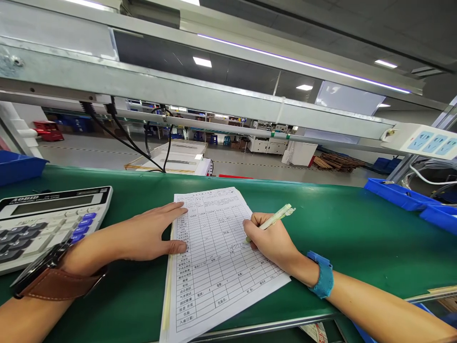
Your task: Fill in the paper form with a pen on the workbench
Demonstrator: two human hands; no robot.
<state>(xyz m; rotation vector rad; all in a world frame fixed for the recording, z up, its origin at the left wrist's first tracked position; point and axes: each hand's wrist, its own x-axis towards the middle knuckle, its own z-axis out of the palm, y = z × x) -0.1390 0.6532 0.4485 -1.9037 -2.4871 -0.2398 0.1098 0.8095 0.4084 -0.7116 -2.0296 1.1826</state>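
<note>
A printed form (214, 267) with a table of rows and some handwriting lies on the green work surface (339, 224), on top of other sheets. My left hand (153, 231) rests on the form's left edge, thumb and fingers spread, holding nothing. In my right hand (269, 236) is a pale green pen (276, 217), its tip down at the right part of the form. The side of that hand rests on the paper. A brown-strapped watch is on my left wrist, a blue band on my right.
A large calculator (46, 224) lies at the left, partly behind my left forearm. Blue bins (396, 194) stand at the right, another blue bin (19, 166) at the far left. Cables (132, 140) hang beyond the table; a socket strip (423, 139) is at upper right.
</note>
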